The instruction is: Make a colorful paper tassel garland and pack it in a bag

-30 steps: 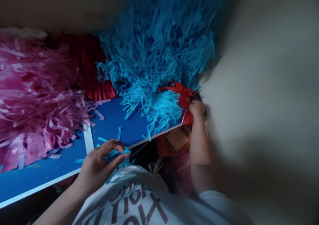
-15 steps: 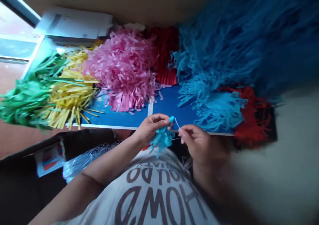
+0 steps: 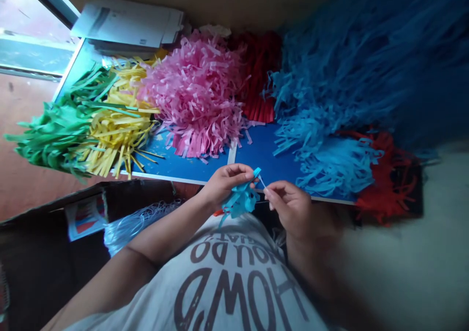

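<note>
Your left hand (image 3: 225,184) is gripping a blue paper tassel (image 3: 240,199) above the blue board (image 3: 264,150), and your right hand (image 3: 289,209) is pinching a white string (image 3: 261,180). A hard tug could tear the strips; a loose pinch could lose the string. Six paper heaps (image 3: 194,96) are lying beyond, by my count.

The one head-worn camera looks forward and down from close above the person's T-shirt (image 3: 227,282), over the left hand (image 3: 227,182) and right hand (image 3: 289,209) toward the blue table (image 3: 264,160).

Two bare hands close together, the left hand (image 3: 227,184) curled shut, the right hand (image 3: 287,209) in a small pinch.
</note>
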`<state>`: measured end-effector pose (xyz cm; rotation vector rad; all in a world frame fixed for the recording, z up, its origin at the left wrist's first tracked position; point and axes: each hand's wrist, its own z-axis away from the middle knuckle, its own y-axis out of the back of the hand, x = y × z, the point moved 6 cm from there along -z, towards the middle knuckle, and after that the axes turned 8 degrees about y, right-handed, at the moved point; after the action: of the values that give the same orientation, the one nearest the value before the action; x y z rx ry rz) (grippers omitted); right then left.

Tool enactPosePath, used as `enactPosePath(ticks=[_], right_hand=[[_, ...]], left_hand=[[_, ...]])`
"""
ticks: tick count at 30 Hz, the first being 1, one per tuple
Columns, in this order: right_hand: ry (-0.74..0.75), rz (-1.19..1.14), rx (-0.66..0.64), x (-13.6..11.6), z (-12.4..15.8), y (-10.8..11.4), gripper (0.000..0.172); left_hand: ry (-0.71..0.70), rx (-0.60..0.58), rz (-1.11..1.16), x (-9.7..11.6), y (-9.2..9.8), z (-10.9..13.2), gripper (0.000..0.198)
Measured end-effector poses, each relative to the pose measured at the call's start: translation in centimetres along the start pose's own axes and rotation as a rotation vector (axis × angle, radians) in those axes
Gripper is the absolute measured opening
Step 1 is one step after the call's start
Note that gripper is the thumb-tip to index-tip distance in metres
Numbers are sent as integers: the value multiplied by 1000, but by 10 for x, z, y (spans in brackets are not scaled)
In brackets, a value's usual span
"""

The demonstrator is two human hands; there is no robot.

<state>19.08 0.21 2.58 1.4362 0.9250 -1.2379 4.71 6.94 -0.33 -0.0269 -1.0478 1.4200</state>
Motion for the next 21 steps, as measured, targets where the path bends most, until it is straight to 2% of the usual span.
enactPosePath(ticks=[3,5,8,12,14,16,18,20,21], right_hand=[[-37,-34,14,5,-1,0,19],[-70,-114,5,8,-3,-1,19],[-104,-244,-66,11,-7,-2,36],[-46,-44,-117,13,-11,-2,24],[3,51,-147,14,-12,-6,24],[20,-6,-122,15,-14,0,24],[-21,-167,-16,19,-19,30,26],[-62,-276,136,24,-26,89,27],[-26,-243,219,23,-30,130,27]], left_hand=[[-87,14,-142,3,0,0,36],[-223,44,-329,9,-2,3,33],[-443,96,-657,16,-8,11,24],[-680,193,-972,19,-15,22,18],[-781,200,-1102,17,-21,24,15],[-782,179,-1187,11,-24,22,13],[-677,150,-1257,-1,-21,15,11],[-505,79,-1405,-22,-16,7,11],[-417,19,-1511,-35,-12,4,10]])
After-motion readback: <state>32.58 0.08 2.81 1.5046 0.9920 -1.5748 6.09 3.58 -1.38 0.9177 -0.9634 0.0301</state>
